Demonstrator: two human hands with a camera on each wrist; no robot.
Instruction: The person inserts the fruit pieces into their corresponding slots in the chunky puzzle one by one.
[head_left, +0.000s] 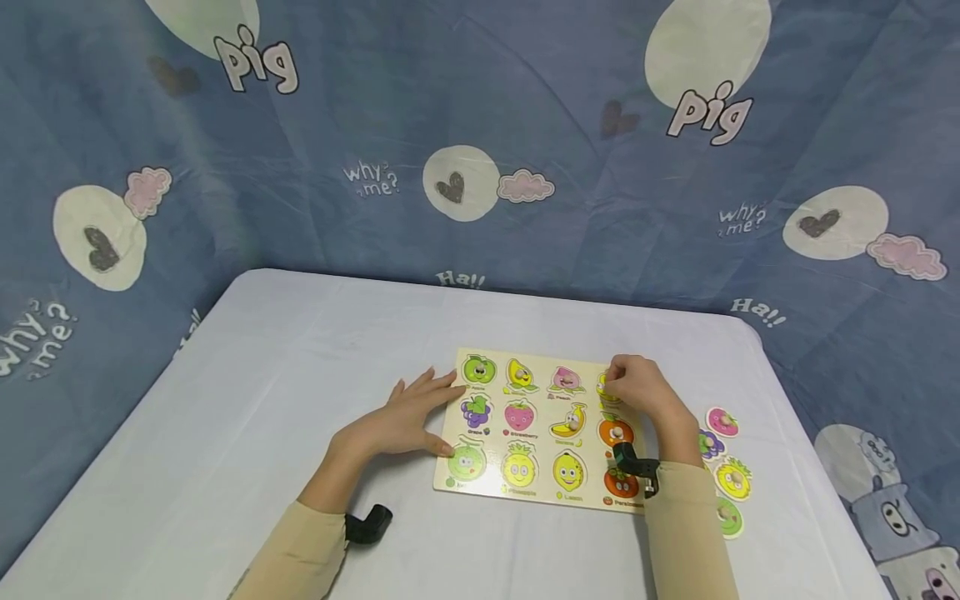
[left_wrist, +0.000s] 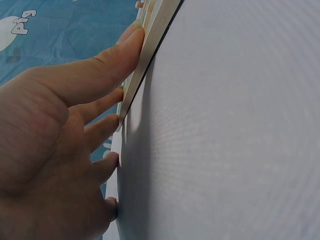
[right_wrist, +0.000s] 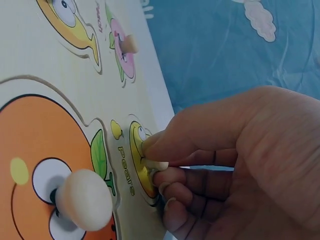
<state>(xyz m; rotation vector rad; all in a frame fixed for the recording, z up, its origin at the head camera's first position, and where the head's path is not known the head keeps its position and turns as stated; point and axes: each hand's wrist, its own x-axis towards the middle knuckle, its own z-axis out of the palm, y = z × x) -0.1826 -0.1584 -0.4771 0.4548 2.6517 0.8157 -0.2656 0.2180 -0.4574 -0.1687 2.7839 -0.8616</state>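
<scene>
A cream wooden fruit puzzle board (head_left: 545, 477) lies on the table. At its left edge is my left hand (head_left: 393, 423), fingers spread; the thumb touches the board's edge in the left wrist view. My right hand (head_left: 647, 390) reaches over the board's far right corner. Its thumb and fingers pinch the small wooden knob (right_wrist: 159, 164) of a yellow pear piece (right_wrist: 137, 155). That piece lies at the slot labelled pears, partly hidden by the fingers. Nearby on the board are a peach piece (head_left: 566, 379) and an orange piece (head_left: 615, 431) with knobs.
Loose pieces lie right of the board: a pink strawberry (head_left: 722, 422), purple grapes (head_left: 709, 445), a yellow pineapple (head_left: 733, 480) and a round green fruit (head_left: 729, 517), partly behind the right sleeve. White cloth covers the table (head_left: 315, 333); a blue patterned curtain (head_left: 480, 100) hangs behind.
</scene>
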